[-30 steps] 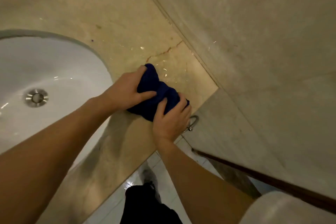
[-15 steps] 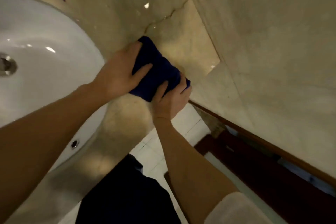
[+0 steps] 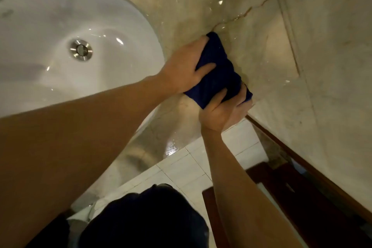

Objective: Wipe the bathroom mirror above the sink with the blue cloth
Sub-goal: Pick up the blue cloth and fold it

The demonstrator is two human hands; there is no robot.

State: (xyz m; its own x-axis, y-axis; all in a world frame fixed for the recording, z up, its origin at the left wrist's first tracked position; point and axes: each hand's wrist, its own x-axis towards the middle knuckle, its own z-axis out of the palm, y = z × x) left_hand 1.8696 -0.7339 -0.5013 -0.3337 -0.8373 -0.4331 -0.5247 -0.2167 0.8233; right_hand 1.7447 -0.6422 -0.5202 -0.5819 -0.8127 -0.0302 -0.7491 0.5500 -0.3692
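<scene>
Left hand (image 3: pixel 184 70): fingers curled over the far end of the blue cloth (image 3: pixel 218 72), thumb pressed flat across its top. Right hand (image 3: pixel 223 111): thumb and fingers wrapped round the near end, clamping it from below and the side. Both hands grip the same bunched, rolled-up cloth, held between them over the beige marble countertop (image 3: pixel 201 12), right of the white sink basin (image 3: pixel 50 46); can't tell if the cloth touches the stone. Chrome drain (image 3: pixel 80 49) sits in the basin's centre. Brown crack (image 3: pixel 249 11) runs across the marble just beyond the cloth. Marble wall (image 3: pixel 332 46) on the right. White floor tiles (image 3: pixel 191 167) below the counter edge. Mirror out of frame.
</scene>
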